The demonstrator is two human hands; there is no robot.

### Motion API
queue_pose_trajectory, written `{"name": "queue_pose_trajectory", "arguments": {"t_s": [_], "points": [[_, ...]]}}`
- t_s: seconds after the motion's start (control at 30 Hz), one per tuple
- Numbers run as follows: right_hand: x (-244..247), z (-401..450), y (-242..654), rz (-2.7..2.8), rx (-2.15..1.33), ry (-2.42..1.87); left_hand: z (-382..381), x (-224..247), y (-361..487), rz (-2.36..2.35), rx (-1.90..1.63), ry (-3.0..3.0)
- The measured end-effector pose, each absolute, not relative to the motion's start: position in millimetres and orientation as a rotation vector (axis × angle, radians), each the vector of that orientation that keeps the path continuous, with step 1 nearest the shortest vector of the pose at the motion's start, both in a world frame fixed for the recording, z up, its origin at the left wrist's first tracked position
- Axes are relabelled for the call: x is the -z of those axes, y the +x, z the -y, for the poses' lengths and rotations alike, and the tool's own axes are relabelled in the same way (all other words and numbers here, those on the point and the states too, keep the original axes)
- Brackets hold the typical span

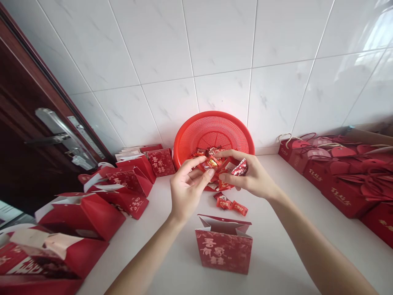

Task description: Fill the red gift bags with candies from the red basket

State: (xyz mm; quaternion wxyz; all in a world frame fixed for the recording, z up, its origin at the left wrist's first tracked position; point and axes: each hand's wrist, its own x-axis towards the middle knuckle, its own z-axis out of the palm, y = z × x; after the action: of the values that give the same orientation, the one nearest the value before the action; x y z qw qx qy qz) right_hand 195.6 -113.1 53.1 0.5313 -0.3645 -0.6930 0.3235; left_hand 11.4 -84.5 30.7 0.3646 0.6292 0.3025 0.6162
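Observation:
My left hand (188,182) is closed on a red wrapped candy (211,163), held between thumb and fingers in front of a red plastic basket (214,117). Close by on the right, my right hand (253,176) has its fingers curled round a dark red patterned candy (240,168). The basket leans tilted against the wall with wrapped candies in its lower part, partly hidden by my hands. A few loose candies (239,207) lie on the table below. Nearer to me, a red gift box (225,252) with pale lettering stands upright, its top open.
Several opened red boxes (82,213) stand along the left side. On the right, several closed red boxes (327,184) with handles are packed together. A tiled wall (221,90) rises behind the white table (172,262); a dark door (27,123) is at the left.

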Motion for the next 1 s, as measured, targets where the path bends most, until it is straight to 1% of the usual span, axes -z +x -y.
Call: {"name": "queue_pose_trajectory", "arguments": {"t_s": [0.37,0.7,0.83,1.0], "points": [[-52.8,115.0,193.6,1.654,-0.717,-0.899,93.6,-30.0,13.0,-0.764,-1.628,1.747],[-56.5,118.5,194.9,1.575,-0.833,-0.791,93.5,-33.9,12.3,-0.785,-1.745,1.735],[-57.9,121.5,196.9,1.64,-0.786,-0.762,91.7,-31.9,13.8,-0.766,-1.77,1.697],[-57.4,122.1,195.2,1.795,-0.674,-0.789,88.4,-27.6,13.5,-0.687,-1.712,1.688]]}}
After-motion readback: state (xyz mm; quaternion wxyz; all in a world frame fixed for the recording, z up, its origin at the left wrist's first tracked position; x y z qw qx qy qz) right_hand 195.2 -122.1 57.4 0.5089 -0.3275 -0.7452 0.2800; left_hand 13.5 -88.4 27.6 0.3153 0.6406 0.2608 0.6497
